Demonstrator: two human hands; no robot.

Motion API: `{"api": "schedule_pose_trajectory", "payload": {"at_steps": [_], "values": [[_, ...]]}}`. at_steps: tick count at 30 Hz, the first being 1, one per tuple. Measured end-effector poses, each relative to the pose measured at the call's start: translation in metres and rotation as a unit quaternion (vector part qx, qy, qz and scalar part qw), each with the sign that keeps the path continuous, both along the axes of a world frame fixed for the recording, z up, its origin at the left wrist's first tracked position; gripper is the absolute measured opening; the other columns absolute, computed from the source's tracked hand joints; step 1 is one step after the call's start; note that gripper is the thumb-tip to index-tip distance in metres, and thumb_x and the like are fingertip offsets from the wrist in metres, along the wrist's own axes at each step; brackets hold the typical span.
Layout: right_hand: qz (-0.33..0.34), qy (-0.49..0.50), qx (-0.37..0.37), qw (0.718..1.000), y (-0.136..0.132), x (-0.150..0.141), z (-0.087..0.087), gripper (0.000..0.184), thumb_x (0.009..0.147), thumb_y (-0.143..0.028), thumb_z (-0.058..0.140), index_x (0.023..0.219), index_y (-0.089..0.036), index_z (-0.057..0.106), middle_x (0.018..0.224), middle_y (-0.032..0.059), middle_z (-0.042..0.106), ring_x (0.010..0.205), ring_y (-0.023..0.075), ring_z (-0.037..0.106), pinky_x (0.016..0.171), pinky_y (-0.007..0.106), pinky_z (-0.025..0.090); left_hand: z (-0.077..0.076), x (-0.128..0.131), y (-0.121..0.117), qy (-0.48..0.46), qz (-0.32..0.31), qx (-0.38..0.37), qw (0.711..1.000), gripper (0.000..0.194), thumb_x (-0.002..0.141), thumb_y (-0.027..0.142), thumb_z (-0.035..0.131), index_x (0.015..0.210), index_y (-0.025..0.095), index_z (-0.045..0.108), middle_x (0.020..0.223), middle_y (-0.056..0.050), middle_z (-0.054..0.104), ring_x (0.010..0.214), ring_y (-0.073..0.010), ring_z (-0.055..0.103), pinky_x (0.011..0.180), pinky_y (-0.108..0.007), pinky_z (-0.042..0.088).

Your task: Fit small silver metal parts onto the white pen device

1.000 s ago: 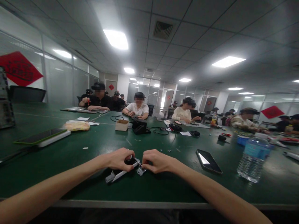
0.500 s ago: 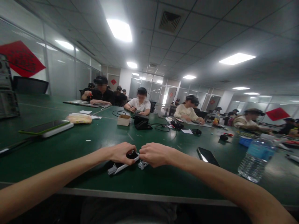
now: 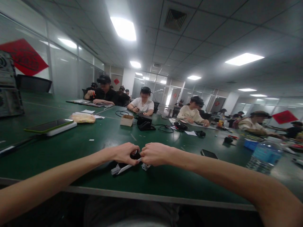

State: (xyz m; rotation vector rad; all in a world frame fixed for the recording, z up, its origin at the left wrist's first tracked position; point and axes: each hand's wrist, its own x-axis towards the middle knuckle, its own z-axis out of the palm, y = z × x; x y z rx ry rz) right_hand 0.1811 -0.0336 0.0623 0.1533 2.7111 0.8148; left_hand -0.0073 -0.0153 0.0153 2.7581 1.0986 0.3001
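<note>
My left hand (image 3: 127,153) is curled round a white-edged dark part (image 3: 125,169) low over the green table, thumb on its near edge. A pale grey block (image 3: 115,170) forms its left end. Close against it, my right hand (image 3: 155,154) is closed in a pinch at the part's right end; its fingertips face away, and whatever they hold is hidden. Below the right fingers shows a small grey-white piece (image 3: 145,167) with holes, mostly covered by the hand. I cannot tell whether it is joined to the longer part.
A dark phone (image 3: 209,154) and a water bottle (image 3: 266,154) lie beyond my right forearm, partly covered. Farther off are a small cardboard box (image 3: 127,120), a black device (image 3: 144,122) with cables, and a green-edged phone (image 3: 49,125). Several people sit across the table (image 3: 101,186).
My right forearm has risen and now hides more of the phone and bottle. Both hands keep their grips on nearly the same spot. The view has shifted slightly.
</note>
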Motion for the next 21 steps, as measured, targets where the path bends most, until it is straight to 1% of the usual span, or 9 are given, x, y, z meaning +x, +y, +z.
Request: {"api": "schedule_pose_trajectory", "payload": {"at_steps": [2, 4, 6, 8, 9, 12, 15, 18, 21], "values": [[-0.015, 0.019, -0.004, 1.000, 0.002, 0.003, 0.003, 0.013, 0.086, -0.015, 0.056, 0.086, -0.015, 0.069, 0.089, 0.0062, 0.070, 0.077, 0.0178, 0.064, 0.064, 0.029, 0.040, 0.001, 0.000, -0.001, 0.005, 0.004, 0.001, 1.000, 0.029, 0.073, 0.043, 0.058, 0.087, 0.018, 0.060, 0.066, 0.002, 0.055, 0.055, -0.0130, 0.046, 0.049, -0.023, 0.031], [-0.033, 0.039, -0.007, 0.999, 0.004, 0.008, 0.006, 0.014, 0.087, -0.022, 0.057, 0.085, -0.014, 0.069, 0.086, 0.0070, 0.069, 0.077, 0.0179, 0.063, 0.066, 0.029, 0.040, 0.002, 0.000, -0.002, 0.011, 0.007, -0.003, 1.000, 0.032, 0.074, 0.045, 0.057, 0.090, 0.018, 0.061, 0.067, 0.001, 0.057, 0.055, -0.0133, 0.048, 0.049, -0.023, 0.031], [-0.043, 0.071, -0.013, 0.996, 0.008, 0.015, 0.005, 0.019, 0.086, -0.031, 0.060, 0.084, -0.014, 0.068, 0.083, 0.0068, 0.068, 0.076, 0.0174, 0.062, 0.067, 0.029, 0.039, 0.003, 0.000, -0.003, 0.017, 0.012, -0.007, 1.000, 0.033, 0.074, 0.046, 0.057, 0.092, 0.018, 0.061, 0.070, 0.001, 0.058, 0.057, -0.0137, 0.049, 0.049, -0.023, 0.032], [-0.048, 0.118, -0.023, 0.992, 0.012, 0.023, -0.002, 0.023, 0.085, -0.037, 0.060, 0.082, -0.015, 0.068, 0.080, 0.0057, 0.067, 0.075, 0.0161, 0.060, 0.068, 0.028, 0.038, 0.003, 0.000, -0.003, 0.019, 0.022, -0.006, 1.000, 0.035, 0.074, 0.046, 0.057, 0.094, 0.018, 0.061, 0.071, 0.000, 0.059, 0.059, -0.0144, 0.051, 0.050, -0.024, 0.032], [-0.054, 0.145, -0.028, 0.988, 0.014, 0.027, -0.007, 0.023, 0.085, -0.038, 0.060, 0.080, -0.016, 0.067, 0.078, 0.0048, 0.066, 0.074, 0.0152, 0.059, 0.067, 0.027, 0.037, 0.002, 0.001, -0.003, 0.017, 0.028, -0.004, 0.999, 0.036, 0.075, 0.047, 0.057, 0.095, 0.018, 0.061, 0.072, 0.000, 0.059, 0.059, -0.0149, 0.051, 0.050, -0.024, 0.032], [-0.073, 0.212, -0.051, 0.973, 0.022, 0.037, -0.027, 0.019, 0.084, -0.032, 0.060, 0.075, -0.017, 0.066, 0.073, 0.0027, 0.065, 0.070, 0.0133, 0.057, 0.066, 0.026, 0.035, -0.001, 0.002, -0.003, 0.004, 0.053, 0.000, 0.999, 0.039, 0.077, 0.050, 0.054, 0.097, 0.017, 0.061, 0.074, -0.001, 0.061, 0.063, -0.0164, 0.054, 0.053, -0.024, 0.033], [-0.085, 0.264, -0.088, 0.957, 0.029, 0.042, -0.044, 0.017, 0.082, -0.030, 0.062, 0.075, -0.016, 0.067, 0.074, 0.0026, 0.065, 0.068, 0.0126, 0.056, 0.064, 0.025, 0.035, -0.003, 0.004, -0.002, -0.004, 0.076, 0.000, 0.997, 0.043, 0.078, 0.053, 0.052, 0.098, 0.017, 0.062, 0.077, -0.002, 0.063, 0.067, -0.0174, 0.056, 0.055, -0.024, 0.034], [-0.098, 0.308, -0.123, 0.938, 0.032, 0.045, -0.052, 0.017, 0.082, -0.032, 0.062, 0.081, -0.015, 0.068, 0.077, 0.0030, 0.066, 0.069, 0.0126, 0.056, 0.063, 0.024, 0.035, -0.003, 0.007, -0.002, -0.006, 0.093, -0.005, 0.996, 0.046, 0.078, 0.057, 0.051, 0.098, 0.017, 0.062, 0.078, -0.003, 0.063, 0.066, -0.0179, 0.057, 0.054, -0.025, 0.033], [-0.125, 0.340, -0.152, 0.920, 0.031, 0.045, -0.053, 0.018, 0.082, -0.032, 0.063, 0.082, -0.015, 0.068, 0.078, 0.0032, 0.066, 0.069, 0.0124, 0.057, 0.064, 0.023, 0.037, -0.003, 0.010, -0.003, -0.015, 0.123, -0.013, 0.992, 0.049, 0.079, 0.060, 0.049, 0.096, 0.016, 0.061, 0.078, -0.004, 0.064, 0.066, -0.0181, 0.057, 0.053, -0.025, 0.033]]}}
